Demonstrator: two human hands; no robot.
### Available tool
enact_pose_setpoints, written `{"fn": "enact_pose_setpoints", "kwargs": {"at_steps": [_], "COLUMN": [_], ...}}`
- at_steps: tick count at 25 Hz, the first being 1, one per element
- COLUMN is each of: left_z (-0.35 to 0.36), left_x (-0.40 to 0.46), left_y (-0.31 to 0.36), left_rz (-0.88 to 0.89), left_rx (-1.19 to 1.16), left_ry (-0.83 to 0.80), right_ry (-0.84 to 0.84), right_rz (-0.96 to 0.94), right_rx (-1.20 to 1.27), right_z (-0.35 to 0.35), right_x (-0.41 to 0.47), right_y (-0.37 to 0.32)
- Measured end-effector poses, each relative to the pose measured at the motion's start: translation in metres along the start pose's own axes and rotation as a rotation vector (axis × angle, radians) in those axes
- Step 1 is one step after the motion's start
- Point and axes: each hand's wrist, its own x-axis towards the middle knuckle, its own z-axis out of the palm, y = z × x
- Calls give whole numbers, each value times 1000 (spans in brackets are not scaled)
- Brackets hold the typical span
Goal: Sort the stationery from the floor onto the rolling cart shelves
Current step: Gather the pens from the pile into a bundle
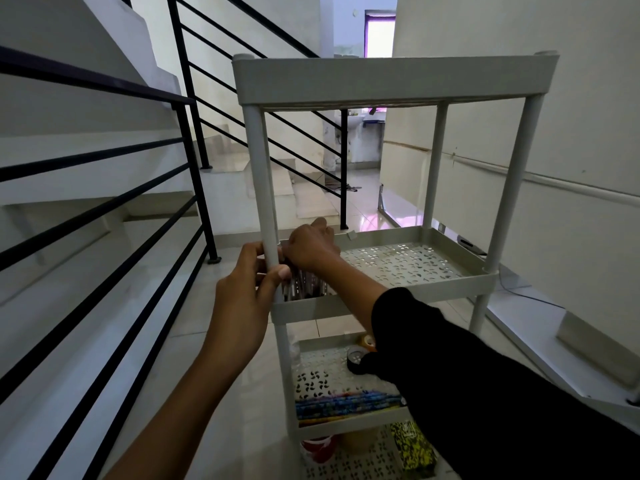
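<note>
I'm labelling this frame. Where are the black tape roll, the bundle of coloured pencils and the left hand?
black tape roll (354, 358), head view, its top face.
bundle of coloured pencils (346, 402), head view, mid-length.
left hand (242, 292), head view, back of hand.

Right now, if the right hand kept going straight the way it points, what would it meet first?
Probably the far rim of the cart's second shelf: the right hand reaches away over that shelf's left end, above upright silvery items. Depth is unclear.
</note>
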Motion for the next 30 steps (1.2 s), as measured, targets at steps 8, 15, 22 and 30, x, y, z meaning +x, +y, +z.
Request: {"fn": "enact_pose_setpoints", "kwargs": {"at_steps": [8, 15, 22, 30], "left_z": [0, 2, 2, 3], "left_x": [-2, -3, -2, -2], "left_y": [2, 2, 2, 3], "left_rz": [-2, -3, 10, 7], "left_rx": [10, 26, 35, 43], "left_ry": [-5, 15, 17, 26], "right_ry": [-190, -174, -144, -158], "right_rz": [38, -14, -112, -77], "right_rx": [91, 117, -14, 144], "right_z": [-32, -24, -10, -19], "right_x": [-9, -11, -14, -20], "right_y": [48, 32, 7, 13]}}
